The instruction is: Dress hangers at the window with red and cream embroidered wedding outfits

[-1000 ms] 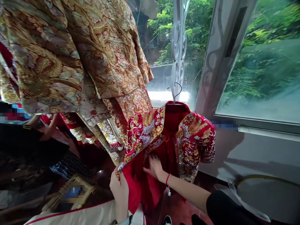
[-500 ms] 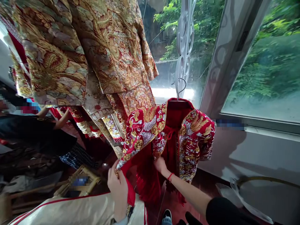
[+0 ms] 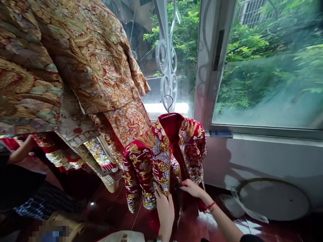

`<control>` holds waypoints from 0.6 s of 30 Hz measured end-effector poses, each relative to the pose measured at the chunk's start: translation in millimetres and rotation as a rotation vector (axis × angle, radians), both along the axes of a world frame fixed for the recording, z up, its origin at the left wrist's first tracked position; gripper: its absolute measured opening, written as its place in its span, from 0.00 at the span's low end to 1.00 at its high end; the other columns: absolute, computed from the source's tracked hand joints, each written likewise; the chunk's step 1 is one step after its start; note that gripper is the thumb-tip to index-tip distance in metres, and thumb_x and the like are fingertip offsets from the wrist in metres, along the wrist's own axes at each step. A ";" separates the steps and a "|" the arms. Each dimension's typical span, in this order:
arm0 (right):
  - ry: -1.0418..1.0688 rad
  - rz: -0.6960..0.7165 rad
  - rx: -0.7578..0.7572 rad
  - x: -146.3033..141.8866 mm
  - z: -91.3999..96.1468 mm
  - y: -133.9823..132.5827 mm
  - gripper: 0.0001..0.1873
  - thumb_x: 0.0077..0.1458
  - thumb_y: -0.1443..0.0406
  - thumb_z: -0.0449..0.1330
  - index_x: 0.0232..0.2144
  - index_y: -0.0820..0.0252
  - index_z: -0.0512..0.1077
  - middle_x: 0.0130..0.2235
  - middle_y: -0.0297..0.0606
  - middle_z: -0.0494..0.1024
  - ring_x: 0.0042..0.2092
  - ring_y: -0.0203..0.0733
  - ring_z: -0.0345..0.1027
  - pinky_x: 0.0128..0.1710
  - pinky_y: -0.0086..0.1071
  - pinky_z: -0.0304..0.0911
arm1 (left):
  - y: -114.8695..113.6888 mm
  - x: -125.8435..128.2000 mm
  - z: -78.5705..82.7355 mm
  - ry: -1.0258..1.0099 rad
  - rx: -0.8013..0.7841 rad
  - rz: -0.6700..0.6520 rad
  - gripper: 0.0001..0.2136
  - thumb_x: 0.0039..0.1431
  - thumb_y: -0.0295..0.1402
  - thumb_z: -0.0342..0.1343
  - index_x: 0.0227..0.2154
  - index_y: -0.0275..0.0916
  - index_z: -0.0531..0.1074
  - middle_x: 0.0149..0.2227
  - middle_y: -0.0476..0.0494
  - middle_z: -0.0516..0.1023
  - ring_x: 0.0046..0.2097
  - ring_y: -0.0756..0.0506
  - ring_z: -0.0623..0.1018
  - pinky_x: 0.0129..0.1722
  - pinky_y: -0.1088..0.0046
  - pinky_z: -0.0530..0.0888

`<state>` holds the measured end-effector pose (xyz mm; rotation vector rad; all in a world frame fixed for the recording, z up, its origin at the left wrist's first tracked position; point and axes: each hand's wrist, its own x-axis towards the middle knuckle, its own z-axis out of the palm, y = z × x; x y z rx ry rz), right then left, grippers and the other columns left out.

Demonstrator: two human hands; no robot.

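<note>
red embroidered jacket (image 3: 148,164) hangs on a wire hanger (image 3: 169,102) hooked to the iron window grille (image 3: 166,57), just beside gold robes (image 3: 88,64). left hand (image 3: 164,211) appears closed on the jacket's lower front edge. right hand (image 3: 193,189), red bracelet (image 3: 211,205) at the wrist, has fingers stretched out at the opposite front edge; grip cannot be told. dense gold and silver embroidery looks heavy and fairly stiff, the red lining (image 3: 173,129) soft and likely slippery. embroidered edges seem the firmer hold.
</note>
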<state>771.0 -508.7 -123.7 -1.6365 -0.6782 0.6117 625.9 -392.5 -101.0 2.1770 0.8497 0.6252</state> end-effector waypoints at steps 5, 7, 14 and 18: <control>-0.059 -0.296 -0.101 7.2 11.0 -14.1 0.13 0.51 0.67 0.52 0.29 0.60 0.77 0.35 0.44 0.80 0.46 0.51 0.71 0.51 0.43 0.61 | -7.6 6.7 -4.0 -0.027 -0.052 -0.003 0.32 0.65 0.34 0.40 0.67 0.23 0.38 0.67 0.15 0.48 0.65 0.29 0.62 0.61 0.52 0.65; -0.049 -0.257 -0.121 3.9 19.8 -2.9 0.10 0.46 0.69 0.56 0.29 0.60 0.78 0.34 0.44 0.81 0.44 0.52 0.72 0.49 0.42 0.63 | -12.1 7.4 -6.7 -0.038 -0.058 -0.015 0.33 0.64 0.33 0.41 0.68 0.24 0.38 0.68 0.17 0.48 0.66 0.31 0.62 0.63 0.54 0.62; 0.243 0.001 0.374 48.4 116.6 17.8 0.20 0.51 0.62 0.57 0.47 0.58 0.75 0.45 0.40 0.80 0.43 0.41 0.73 0.43 0.33 0.68 | -20.5 -0.8 -8.0 0.026 0.018 -0.036 0.34 0.63 0.33 0.43 0.68 0.26 0.36 0.68 0.21 0.51 0.66 0.34 0.63 0.62 0.57 0.65; 0.340 -0.187 0.499 71.7 158.2 41.7 0.14 0.44 0.56 0.66 0.27 0.62 0.75 0.26 0.36 0.77 0.28 0.39 0.70 0.31 0.32 0.66 | -27.1 12.1 4.3 0.061 0.095 0.079 0.42 0.60 0.42 0.53 0.68 0.30 0.37 0.65 0.17 0.57 0.59 0.28 0.72 0.49 0.55 0.76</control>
